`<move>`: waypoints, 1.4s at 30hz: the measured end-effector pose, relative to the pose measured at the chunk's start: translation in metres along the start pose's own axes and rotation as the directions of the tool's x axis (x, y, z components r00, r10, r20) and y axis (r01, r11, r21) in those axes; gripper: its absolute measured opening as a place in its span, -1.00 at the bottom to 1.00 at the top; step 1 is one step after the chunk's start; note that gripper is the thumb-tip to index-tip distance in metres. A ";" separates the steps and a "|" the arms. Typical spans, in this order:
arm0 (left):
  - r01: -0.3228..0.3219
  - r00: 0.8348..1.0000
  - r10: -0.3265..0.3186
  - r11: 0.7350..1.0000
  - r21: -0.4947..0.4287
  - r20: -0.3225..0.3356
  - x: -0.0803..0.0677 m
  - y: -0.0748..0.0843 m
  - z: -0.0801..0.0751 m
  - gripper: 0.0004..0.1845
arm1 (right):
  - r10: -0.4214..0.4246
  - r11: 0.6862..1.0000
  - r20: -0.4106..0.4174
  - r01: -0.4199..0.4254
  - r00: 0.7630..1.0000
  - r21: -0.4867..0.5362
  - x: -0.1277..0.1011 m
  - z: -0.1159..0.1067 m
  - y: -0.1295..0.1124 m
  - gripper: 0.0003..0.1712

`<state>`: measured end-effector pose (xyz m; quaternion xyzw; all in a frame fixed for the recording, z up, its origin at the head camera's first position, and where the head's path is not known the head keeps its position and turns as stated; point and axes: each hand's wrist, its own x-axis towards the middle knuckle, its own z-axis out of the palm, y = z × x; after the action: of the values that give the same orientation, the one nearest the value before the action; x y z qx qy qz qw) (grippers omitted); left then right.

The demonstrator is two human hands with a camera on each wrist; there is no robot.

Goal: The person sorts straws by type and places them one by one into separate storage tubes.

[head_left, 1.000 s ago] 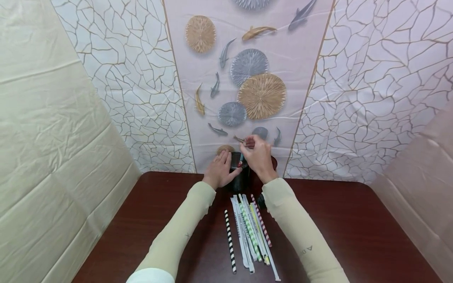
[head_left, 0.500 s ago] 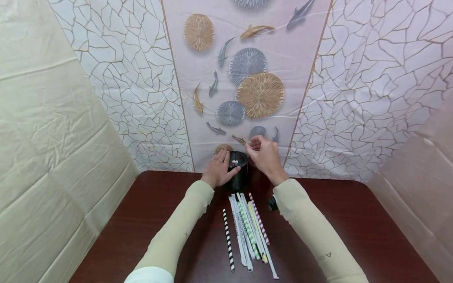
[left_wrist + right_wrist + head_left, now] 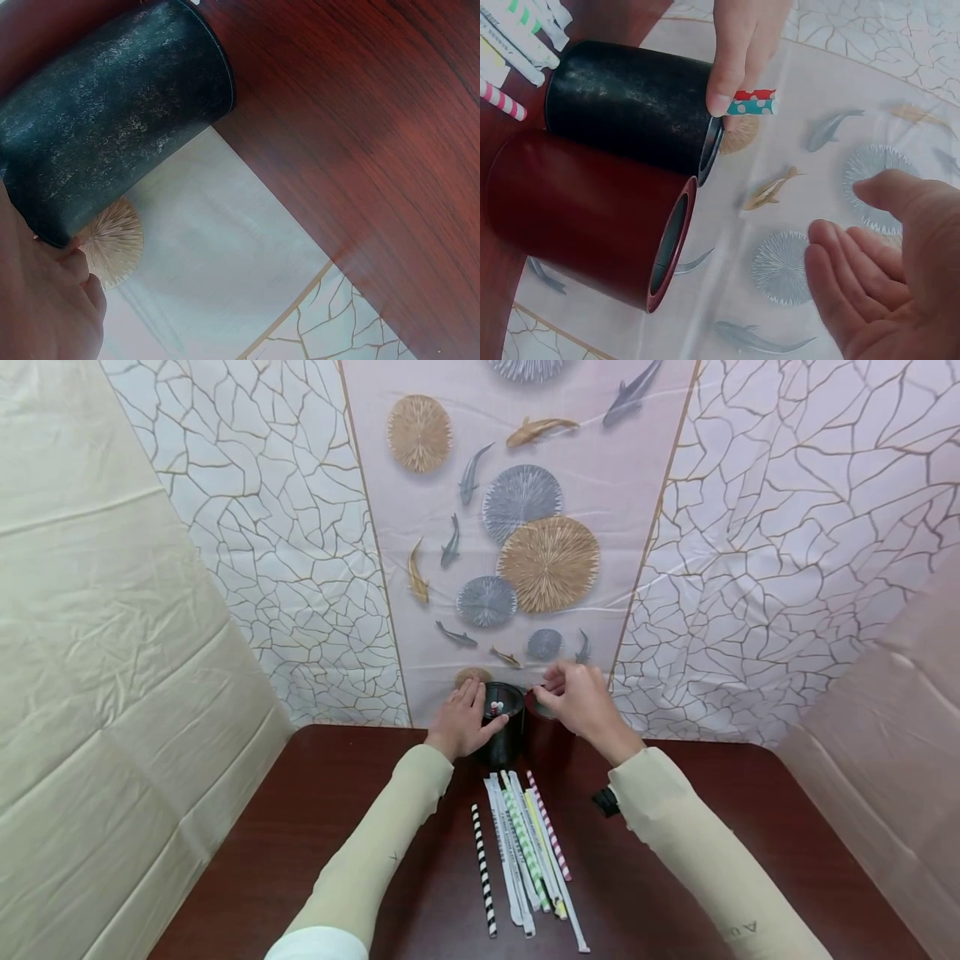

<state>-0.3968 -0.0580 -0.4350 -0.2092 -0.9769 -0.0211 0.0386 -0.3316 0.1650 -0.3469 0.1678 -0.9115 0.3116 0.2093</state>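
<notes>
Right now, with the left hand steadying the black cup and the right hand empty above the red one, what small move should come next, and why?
Probably the right hand should draw back to the loose paper straws on the dark wooden table and pinch one. It hangs open by the red cylindrical cup, holding nothing, while the left hand grips the black cylindrical cup, which holds only a couple of straws.

The black cup (image 3: 502,725) stands upright at 12 o'clock on the table's far edge, open top up, its matte wall faintly speckled. A straw end with red, white and teal pattern (image 3: 753,101) pokes above its rim. At its 3 o'clock, touching it, stands a dark red cup (image 3: 585,214), also upright and open.
</notes>
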 end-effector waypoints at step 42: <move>0.000 1.000 0.000 1.000 -0.002 -0.004 0.001 -0.001 0.002 -0.01 | 0.303 0.953 0.375 -0.265 0.876 -0.149 -0.065 0.082 0.064 -0.78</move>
<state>-0.3979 -0.0588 -0.4369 -0.2093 -0.9768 -0.0224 0.0406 -0.3260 0.1721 -0.4691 0.0815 -0.9631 0.2559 -0.0186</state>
